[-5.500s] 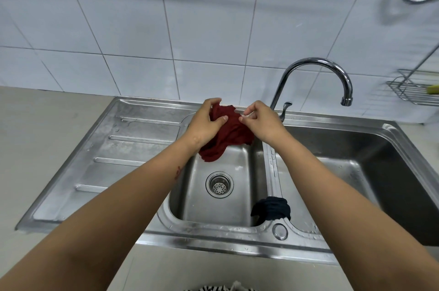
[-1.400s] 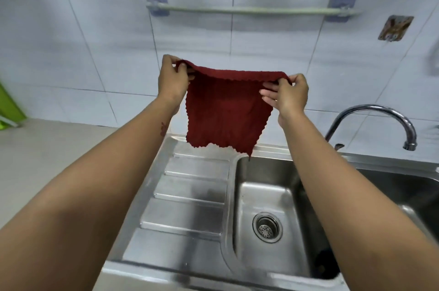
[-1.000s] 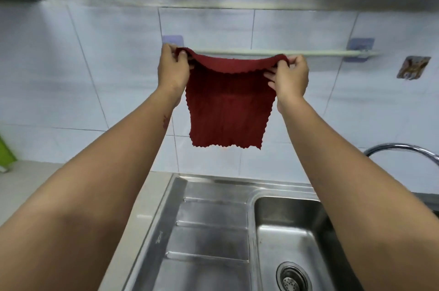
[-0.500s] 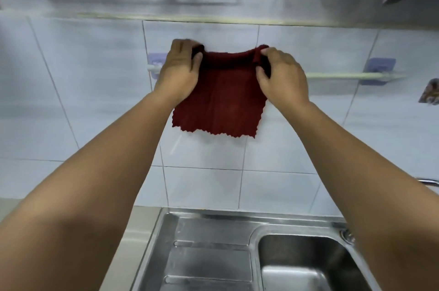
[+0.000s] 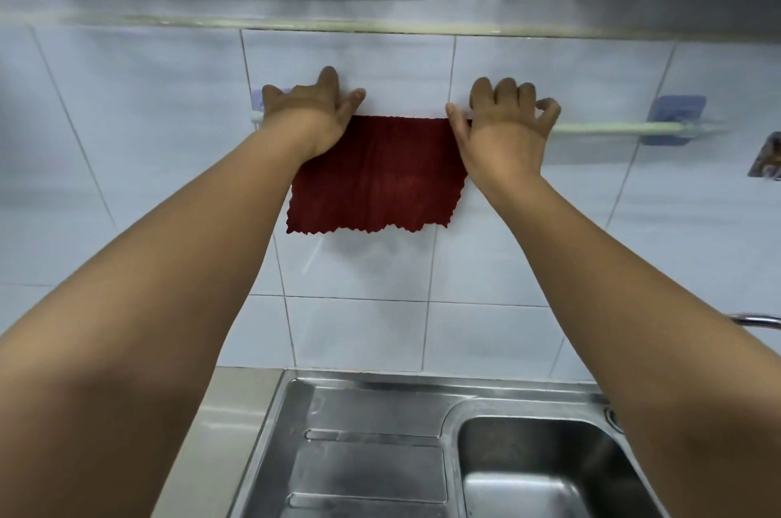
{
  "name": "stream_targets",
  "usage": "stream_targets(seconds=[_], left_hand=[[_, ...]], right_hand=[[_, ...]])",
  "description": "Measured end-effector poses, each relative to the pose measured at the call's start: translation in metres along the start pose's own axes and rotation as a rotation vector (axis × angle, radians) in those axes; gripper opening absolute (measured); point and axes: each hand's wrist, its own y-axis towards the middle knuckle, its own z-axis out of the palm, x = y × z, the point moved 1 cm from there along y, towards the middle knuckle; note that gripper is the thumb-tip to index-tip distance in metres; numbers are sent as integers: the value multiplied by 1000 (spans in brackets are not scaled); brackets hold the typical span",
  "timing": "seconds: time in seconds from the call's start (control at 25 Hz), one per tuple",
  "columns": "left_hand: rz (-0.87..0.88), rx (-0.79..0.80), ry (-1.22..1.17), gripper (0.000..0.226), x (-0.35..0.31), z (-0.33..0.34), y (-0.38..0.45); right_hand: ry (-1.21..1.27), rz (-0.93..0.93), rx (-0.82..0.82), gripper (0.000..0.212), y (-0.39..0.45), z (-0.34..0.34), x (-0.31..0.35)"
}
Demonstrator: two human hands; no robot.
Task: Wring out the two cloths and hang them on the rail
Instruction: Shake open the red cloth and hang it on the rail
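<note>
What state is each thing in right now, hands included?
red cloth: draped over the rail, hanging flat
rail: mounted on the wall, right part bare
left hand: fingers straight, at the cloth's left top edge
right hand: fingers curled over the rail
sink basin: no cloth visible

The cloth (image 5: 376, 175) is deep red with a fine ribbed weave. The rail (image 5: 608, 129) is pale green on lilac-blue mounts (image 5: 676, 113). The wall tiles (image 5: 545, 65) are white; the sink (image 5: 372, 445) is silver steel.

Red cloth (image 5: 376, 175) over wall rail (image 5: 608, 129)
</note>
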Motion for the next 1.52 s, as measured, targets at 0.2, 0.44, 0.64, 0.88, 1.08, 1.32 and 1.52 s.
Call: stream_targets(seconds=[0.2, 0.44, 0.64, 0.88, 1.08, 1.32, 1.52], left_hand=[[213, -334, -99, 38, 15, 12, -24], [237, -358, -73, 35, 27, 20, -26], [255, -424, -27, 33, 34, 23, -36], [241, -446, 50, 32, 49, 25, -46], [173, -573, 15, 37, 53, 36, -66], [-265, -323, -599, 52, 56, 80, -85], [-375, -17, -1074, 55, 60, 92, -83]], right_hand=[[90, -174, -74, 39, -12, 7, 1], [66, -127, -123, 42, -7, 13, -3], [100, -129, -125, 34, -10, 10, -2], [124, -152, -115, 28, -13, 5, 3], [277, 25, -255, 24, -31, 5, 2], [680, 457, 150, 53, -90, 45, -8], [813, 535, 389, 33, -95, 59, -12]])
